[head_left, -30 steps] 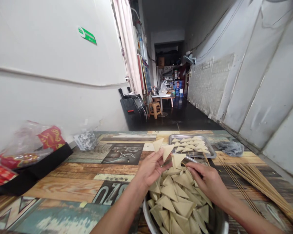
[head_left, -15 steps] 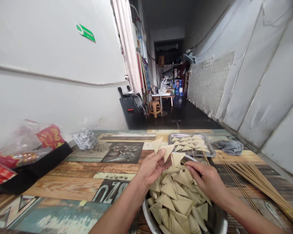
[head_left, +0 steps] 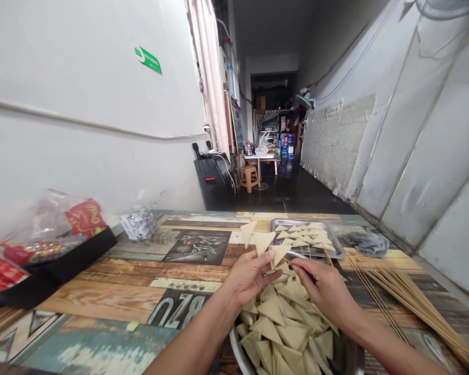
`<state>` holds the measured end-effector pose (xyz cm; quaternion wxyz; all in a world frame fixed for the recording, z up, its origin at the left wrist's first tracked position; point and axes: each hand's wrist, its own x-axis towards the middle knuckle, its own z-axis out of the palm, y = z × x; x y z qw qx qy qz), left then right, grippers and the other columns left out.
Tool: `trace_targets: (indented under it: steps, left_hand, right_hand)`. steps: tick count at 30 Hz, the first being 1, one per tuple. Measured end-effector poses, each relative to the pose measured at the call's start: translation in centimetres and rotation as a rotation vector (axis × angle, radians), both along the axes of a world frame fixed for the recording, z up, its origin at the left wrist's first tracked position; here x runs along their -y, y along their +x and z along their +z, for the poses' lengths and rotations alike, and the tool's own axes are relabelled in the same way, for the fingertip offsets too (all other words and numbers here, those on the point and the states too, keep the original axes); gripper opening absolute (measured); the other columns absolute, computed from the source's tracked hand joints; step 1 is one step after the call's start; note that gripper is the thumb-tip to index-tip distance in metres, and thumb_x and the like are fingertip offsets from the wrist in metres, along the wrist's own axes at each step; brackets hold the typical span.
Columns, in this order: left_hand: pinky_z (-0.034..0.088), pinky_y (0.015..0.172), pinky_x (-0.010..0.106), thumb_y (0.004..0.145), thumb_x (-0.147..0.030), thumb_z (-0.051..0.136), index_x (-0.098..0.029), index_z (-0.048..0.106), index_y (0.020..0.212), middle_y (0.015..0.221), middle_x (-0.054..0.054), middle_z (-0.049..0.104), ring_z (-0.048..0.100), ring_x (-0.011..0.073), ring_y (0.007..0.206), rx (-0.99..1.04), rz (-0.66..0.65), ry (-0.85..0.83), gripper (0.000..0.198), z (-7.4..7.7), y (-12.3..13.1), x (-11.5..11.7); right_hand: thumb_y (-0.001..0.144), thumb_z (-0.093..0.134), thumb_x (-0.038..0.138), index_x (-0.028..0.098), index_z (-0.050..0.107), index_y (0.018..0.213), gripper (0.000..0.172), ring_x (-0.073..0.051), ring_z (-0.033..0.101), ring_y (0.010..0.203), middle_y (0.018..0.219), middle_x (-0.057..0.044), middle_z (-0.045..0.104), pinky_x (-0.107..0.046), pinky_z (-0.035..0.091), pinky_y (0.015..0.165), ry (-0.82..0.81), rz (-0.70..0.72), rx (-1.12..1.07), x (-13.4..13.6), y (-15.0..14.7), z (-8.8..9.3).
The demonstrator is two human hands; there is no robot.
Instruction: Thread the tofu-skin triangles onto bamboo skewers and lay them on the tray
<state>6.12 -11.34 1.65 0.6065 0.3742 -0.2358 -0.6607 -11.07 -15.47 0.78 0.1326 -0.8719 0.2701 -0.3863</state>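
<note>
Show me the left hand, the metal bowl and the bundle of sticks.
Left hand point(head_left: 248, 277): head view, middle of the hand.
Metal bowl point(head_left: 346, 354): head view, bare inner wall, right side.
Bundle of sticks point(head_left: 422, 309): head view, about mid-length.

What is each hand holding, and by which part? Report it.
The left hand holds three triangular pieces in a row, pinched at the rightmost one's left edge. The right hand pinches a thin skewer beside them; its end is hidden.
</note>
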Motion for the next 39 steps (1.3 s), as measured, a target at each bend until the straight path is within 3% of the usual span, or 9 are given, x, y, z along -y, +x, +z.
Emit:
trace_targets:
  steps: [9,17,20,24,26,28,39]
  left_hand:
    - [0.050,0.078,0.038,0.067,-0.016,0.068,-0.010,0.060,0.081,0.077,0.007,0.067,0.063,0.0172,0.076,-0.163,0.055,-0.022,0.017,-0.6,0.8,0.7]
    - [0.049,0.079,0.038,0.067,-0.017,0.067,-0.011,0.059,0.076,0.074,0.006,0.066,0.063,0.0163,0.073,-0.120,0.026,-0.027,0.013,-0.5,0.3,0.5]
    - [0.049,0.078,0.038,0.068,-0.023,0.067,-0.013,0.060,0.082,0.082,0.007,0.066,0.063,0.0172,0.077,-0.090,0.021,-0.053,0.019,-0.1,0.2,0.3]
    - [0.051,0.073,0.035,0.073,-0.032,0.062,-0.016,0.060,0.092,0.093,0.007,0.065,0.062,0.0179,0.082,-0.149,0.211,-0.158,0.025,0.8,1.2,0.5]
    - [0.052,0.072,0.032,0.075,-0.029,0.060,-0.015,0.060,0.091,0.090,0.006,0.065,0.062,0.0165,0.080,-0.184,0.353,-0.212,0.022,1.0,2.0,0.8]
    - [0.052,0.072,0.031,0.076,-0.026,0.059,-0.011,0.061,0.091,0.086,0.008,0.066,0.062,0.0159,0.077,-0.195,0.414,-0.217,0.021,1.0,2.6,1.1]
    - [0.054,0.064,0.029,0.075,-0.019,0.059,-0.008,0.063,0.086,0.077,0.009,0.068,0.063,0.0148,0.065,-0.200,0.374,-0.168,0.016,1.1,3.0,1.0]
  right_hand:
    - [0.084,0.043,0.015,0.018,0.062,0.087,0.020,-0.016,0.063,0.070,0.081,-0.003,0.068,-0.024,0.048,0.064,0.015,0.008,0.005,-0.5,2.3,0.6]
    - [0.086,0.042,0.020,0.019,0.061,0.087,0.019,-0.014,0.060,0.058,0.071,-0.002,0.066,-0.022,0.047,0.058,0.051,-0.002,0.034,-0.6,2.3,0.3]
    - [0.086,0.042,0.023,0.018,0.061,0.089,0.020,-0.014,0.060,0.058,0.069,-0.002,0.065,-0.022,0.047,0.056,0.072,-0.009,0.047,-0.3,2.0,0.2]
    - [0.087,0.042,0.025,0.018,0.061,0.084,0.021,-0.015,0.059,0.058,0.065,-0.001,0.063,-0.022,0.046,0.055,0.090,-0.012,0.033,0.0,1.6,0.0]
    - [0.087,0.042,0.024,0.018,0.062,0.083,0.021,-0.014,0.059,0.058,0.066,-0.001,0.064,-0.022,0.046,0.056,0.100,0.008,0.007,-0.1,1.4,0.1]
    - [0.087,0.042,0.024,0.018,0.062,0.085,0.021,-0.014,0.059,0.060,0.069,-0.002,0.065,-0.022,0.047,0.058,0.104,0.024,-0.002,-0.2,1.4,0.2]
    - [0.086,0.043,0.025,0.019,0.064,0.089,0.022,-0.015,0.061,0.059,0.073,-0.003,0.068,-0.025,0.049,0.060,0.076,0.019,0.001,-0.2,1.5,0.0]
